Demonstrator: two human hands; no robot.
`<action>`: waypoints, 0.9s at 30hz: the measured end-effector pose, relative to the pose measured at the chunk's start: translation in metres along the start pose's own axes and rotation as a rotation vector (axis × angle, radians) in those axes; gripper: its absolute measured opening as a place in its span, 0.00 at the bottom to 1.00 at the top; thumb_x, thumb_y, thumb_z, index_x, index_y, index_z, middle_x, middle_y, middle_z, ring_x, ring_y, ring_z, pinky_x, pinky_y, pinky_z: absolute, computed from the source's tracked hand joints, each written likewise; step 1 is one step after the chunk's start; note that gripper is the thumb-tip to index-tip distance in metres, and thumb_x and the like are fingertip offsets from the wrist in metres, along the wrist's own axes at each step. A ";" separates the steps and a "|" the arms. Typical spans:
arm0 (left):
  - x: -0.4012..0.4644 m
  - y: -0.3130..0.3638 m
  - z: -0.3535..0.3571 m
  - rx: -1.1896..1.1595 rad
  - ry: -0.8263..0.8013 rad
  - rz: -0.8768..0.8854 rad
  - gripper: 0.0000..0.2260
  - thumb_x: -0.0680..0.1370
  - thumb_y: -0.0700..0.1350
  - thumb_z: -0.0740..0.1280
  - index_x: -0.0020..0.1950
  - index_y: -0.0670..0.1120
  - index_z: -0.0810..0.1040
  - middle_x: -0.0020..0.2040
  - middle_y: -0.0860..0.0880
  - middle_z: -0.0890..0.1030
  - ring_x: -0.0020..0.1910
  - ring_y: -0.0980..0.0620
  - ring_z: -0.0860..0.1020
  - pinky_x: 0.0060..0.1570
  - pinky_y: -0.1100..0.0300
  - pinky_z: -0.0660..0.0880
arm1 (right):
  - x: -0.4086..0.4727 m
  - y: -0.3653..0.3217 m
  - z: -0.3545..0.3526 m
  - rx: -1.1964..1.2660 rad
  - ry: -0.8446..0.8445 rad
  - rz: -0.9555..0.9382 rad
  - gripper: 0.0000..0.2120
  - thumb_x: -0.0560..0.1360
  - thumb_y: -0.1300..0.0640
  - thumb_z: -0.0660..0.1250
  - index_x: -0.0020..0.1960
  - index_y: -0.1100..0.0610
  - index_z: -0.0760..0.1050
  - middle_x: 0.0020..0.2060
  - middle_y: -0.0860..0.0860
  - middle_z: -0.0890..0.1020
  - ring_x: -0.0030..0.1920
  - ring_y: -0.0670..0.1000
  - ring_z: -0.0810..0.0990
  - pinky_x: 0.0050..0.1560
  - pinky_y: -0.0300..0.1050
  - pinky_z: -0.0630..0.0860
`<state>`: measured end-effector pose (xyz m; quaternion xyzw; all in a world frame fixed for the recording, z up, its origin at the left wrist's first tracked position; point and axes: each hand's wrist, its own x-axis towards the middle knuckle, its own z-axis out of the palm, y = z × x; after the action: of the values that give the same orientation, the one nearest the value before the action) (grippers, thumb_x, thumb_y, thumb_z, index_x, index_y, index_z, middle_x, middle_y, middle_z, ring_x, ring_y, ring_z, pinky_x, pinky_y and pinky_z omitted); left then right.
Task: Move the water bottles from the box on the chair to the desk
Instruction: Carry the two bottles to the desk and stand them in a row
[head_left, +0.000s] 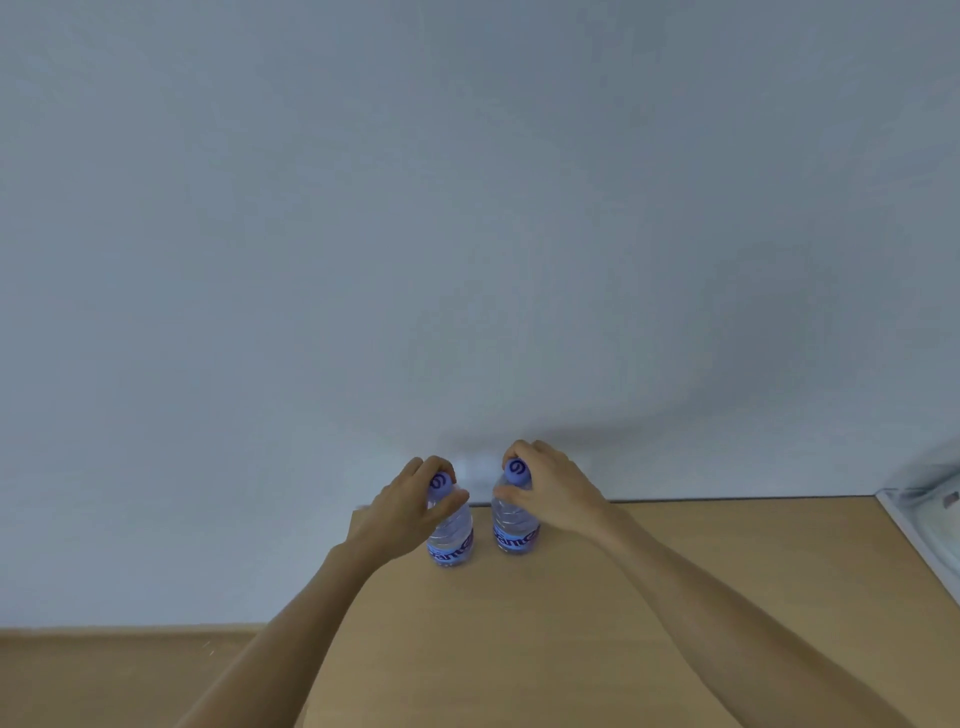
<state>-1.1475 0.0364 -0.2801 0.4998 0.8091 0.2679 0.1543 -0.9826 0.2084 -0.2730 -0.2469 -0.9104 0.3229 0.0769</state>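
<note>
hold: our left hand (410, 506) and right hand (545, 491) each curl fingers round a bottle's cap end, keeping it plumb | place: left bottle (451, 540) and right bottle (515, 525) stand upright, apart, on the bench (675, 597) near the wall (467, 208); out of later bottles' way, we judge

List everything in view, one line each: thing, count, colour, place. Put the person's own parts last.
left water bottle: one, clear with blue cap and label, upright on the desk.
right water bottle: one, same colours, upright beside it, apart.
desk: one, light wood, against the wall.
wall: one, pale grey-blue, behind the desk.
white object: one, at the right edge, unclear what.
left hand: one, grips the left bottle's top.
right hand: one, grips the right bottle's top.
</note>
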 end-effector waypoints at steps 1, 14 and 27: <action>-0.002 -0.002 -0.003 -0.022 -0.032 0.026 0.09 0.77 0.54 0.67 0.53 0.58 0.70 0.48 0.57 0.73 0.44 0.58 0.75 0.43 0.64 0.73 | 0.000 0.001 -0.001 0.018 -0.012 0.000 0.12 0.73 0.47 0.70 0.53 0.48 0.71 0.46 0.48 0.74 0.45 0.49 0.75 0.45 0.40 0.72; 0.020 -0.013 -0.018 -0.077 0.072 -0.008 0.14 0.74 0.40 0.70 0.57 0.51 0.73 0.50 0.57 0.75 0.46 0.65 0.74 0.42 0.74 0.68 | 0.018 -0.009 -0.006 0.040 -0.047 -0.053 0.11 0.74 0.56 0.69 0.55 0.55 0.73 0.51 0.48 0.75 0.50 0.49 0.74 0.53 0.43 0.73; 0.021 -0.024 -0.013 -0.078 0.078 0.012 0.16 0.75 0.42 0.70 0.56 0.58 0.69 0.49 0.62 0.72 0.49 0.66 0.73 0.43 0.75 0.69 | 0.031 -0.028 0.024 0.034 0.031 -0.042 0.08 0.78 0.58 0.66 0.54 0.57 0.70 0.53 0.51 0.74 0.50 0.54 0.75 0.52 0.49 0.74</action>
<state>-1.1814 0.0428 -0.2836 0.4875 0.8004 0.3194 0.1404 -1.0276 0.1917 -0.2745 -0.2315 -0.9084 0.3328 0.1020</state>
